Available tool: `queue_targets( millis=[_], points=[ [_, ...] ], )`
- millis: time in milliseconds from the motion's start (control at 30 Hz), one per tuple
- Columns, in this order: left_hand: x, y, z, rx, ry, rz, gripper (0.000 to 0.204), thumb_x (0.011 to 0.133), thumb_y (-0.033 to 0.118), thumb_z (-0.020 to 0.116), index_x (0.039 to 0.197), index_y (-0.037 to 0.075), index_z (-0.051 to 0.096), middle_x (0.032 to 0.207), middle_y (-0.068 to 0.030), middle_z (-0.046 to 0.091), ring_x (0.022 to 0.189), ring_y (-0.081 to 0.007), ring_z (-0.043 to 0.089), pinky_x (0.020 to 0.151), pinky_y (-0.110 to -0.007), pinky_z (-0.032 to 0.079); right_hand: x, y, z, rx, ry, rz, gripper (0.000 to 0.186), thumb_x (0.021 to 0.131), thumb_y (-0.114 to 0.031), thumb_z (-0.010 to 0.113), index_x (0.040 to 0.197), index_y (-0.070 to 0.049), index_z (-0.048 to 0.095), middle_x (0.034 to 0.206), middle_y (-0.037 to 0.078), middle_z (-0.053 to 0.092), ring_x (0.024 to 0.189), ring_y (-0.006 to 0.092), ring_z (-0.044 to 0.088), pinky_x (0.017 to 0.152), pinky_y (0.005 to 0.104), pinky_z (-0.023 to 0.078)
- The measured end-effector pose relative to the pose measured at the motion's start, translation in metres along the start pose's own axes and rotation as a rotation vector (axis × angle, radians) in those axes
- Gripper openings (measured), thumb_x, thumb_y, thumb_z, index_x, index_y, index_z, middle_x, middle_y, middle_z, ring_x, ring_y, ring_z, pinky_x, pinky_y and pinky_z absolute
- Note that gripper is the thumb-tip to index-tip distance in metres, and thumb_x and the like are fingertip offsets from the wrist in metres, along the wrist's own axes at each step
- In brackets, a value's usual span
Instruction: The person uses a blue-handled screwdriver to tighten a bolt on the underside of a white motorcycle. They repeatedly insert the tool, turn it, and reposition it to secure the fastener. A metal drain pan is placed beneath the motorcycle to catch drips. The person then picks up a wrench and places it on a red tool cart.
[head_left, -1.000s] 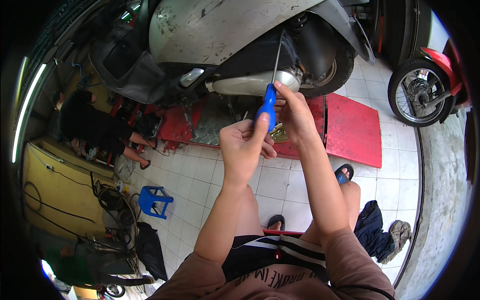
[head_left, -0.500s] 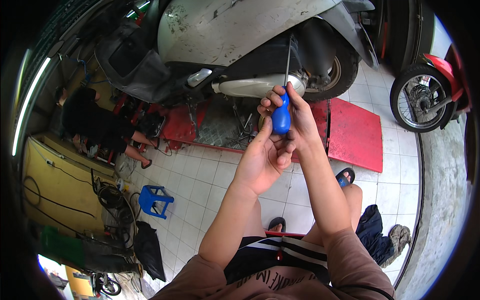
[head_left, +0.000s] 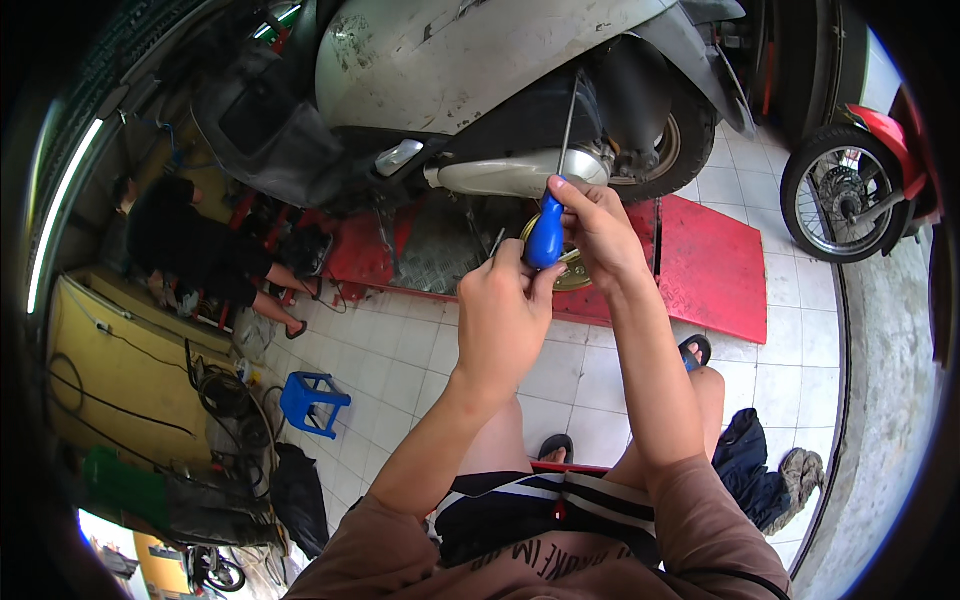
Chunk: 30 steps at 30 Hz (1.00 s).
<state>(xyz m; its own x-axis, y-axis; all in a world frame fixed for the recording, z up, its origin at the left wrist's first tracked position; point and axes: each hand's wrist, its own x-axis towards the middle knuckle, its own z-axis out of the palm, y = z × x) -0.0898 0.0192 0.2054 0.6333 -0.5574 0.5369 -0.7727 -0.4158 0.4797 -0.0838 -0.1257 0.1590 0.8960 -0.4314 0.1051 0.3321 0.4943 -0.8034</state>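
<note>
My right hand (head_left: 604, 228) is closed on the upper handle of a blue screwdriver (head_left: 544, 236), thumb near the base of its long metal shaft. My left hand (head_left: 504, 320) holds the rounded lower end of the handle, knuckles upward. The shaft points up toward the black plastic housing beside the rear wheel (head_left: 685, 150) of a worn silver scooter (head_left: 430, 62); whether the tip touches it, I cannot tell. Below the scooter's silver exhaust cover (head_left: 495, 175), a round gold-coloured part (head_left: 574, 276) lies partly hidden behind my hands.
The scooter stands on a red lift (head_left: 710, 270). A red motorbike (head_left: 880, 145) is at right. Another person (head_left: 190, 240) in black works at left. A blue stool (head_left: 315, 400), coiled hoses (head_left: 215, 390) and dark clothing (head_left: 745, 470) sit on the tiled floor.
My left hand has turned from palm up half a second ago to knuckles up, its fingers now round the handle's end. My right fingers have shifted, the thumb staying high on the handle.
</note>
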Motion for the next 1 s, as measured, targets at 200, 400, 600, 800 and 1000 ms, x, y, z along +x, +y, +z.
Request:
queue_targets(
  millis=[200,400,600,800,1000],
  points=[
    [-0.004,0.002,0.0,-1.414,-0.446,-0.641,0.066,0.098,0.056,0.027,0.102,-0.005,0.053,0.08,-0.0129,0.063,0.058,-0.0175,0.061,0.052,-0.026,0.048,-0.001,0.01,0.007,0.663,-0.29,0.01,0.034,0.094,-0.032,0.057,0.106,0.0,0.055,0.092,0.008,0.061,0.077,0.0159,0.059,0.074,0.0259,0.05],
    [0.005,0.004,0.003,-2.089,-0.359,-0.954,0.052,0.098,0.045,0.042,0.104,-0.005,0.051,0.08,-0.009,0.056,0.048,-0.0102,0.046,0.046,-0.019,0.043,0.009,0.025,0.003,0.788,-0.442,-0.02,0.032,0.095,-0.03,0.054,0.111,-0.003,0.048,0.094,0.008,0.055,0.09,0.0174,0.052,0.078,0.0273,0.048],
    [0.004,-0.002,0.004,-0.886,-0.03,-0.417,0.028,0.091,0.026,0.064,0.082,-0.001,0.061,0.066,-0.0063,0.06,0.044,-0.0059,0.052,0.04,-0.018,0.039,0.005,0.012,-0.003,0.392,-0.229,0.033,0.035,0.094,-0.033,0.056,0.098,0.002,0.062,0.085,0.009,0.066,0.068,0.0096,0.059,0.055,0.0194,0.042],
    [0.015,-0.002,-0.003,-0.027,0.228,0.194,0.028,0.081,-0.001,0.068,0.106,-0.01,0.061,0.067,-0.0115,0.062,0.053,-0.0088,0.061,0.044,-0.023,0.047,-0.004,-0.001,0.009,0.257,-0.097,0.008,0.037,0.089,-0.037,0.064,0.088,0.0,0.062,0.07,0.004,0.062,0.058,0.0069,0.054,0.052,0.0189,0.039],
    [0.003,0.0,0.001,-0.166,0.01,0.014,0.026,0.086,0.01,0.066,0.102,-0.009,0.06,0.071,-0.0122,0.063,0.053,-0.0151,0.062,0.048,-0.026,0.049,-0.008,-0.009,0.014,0.213,-0.049,0.071,0.028,0.087,-0.029,0.069,0.08,-0.003,0.059,0.064,-0.004,0.049,0.053,0.0034,0.04,0.048,0.0187,0.033]
  ],
)
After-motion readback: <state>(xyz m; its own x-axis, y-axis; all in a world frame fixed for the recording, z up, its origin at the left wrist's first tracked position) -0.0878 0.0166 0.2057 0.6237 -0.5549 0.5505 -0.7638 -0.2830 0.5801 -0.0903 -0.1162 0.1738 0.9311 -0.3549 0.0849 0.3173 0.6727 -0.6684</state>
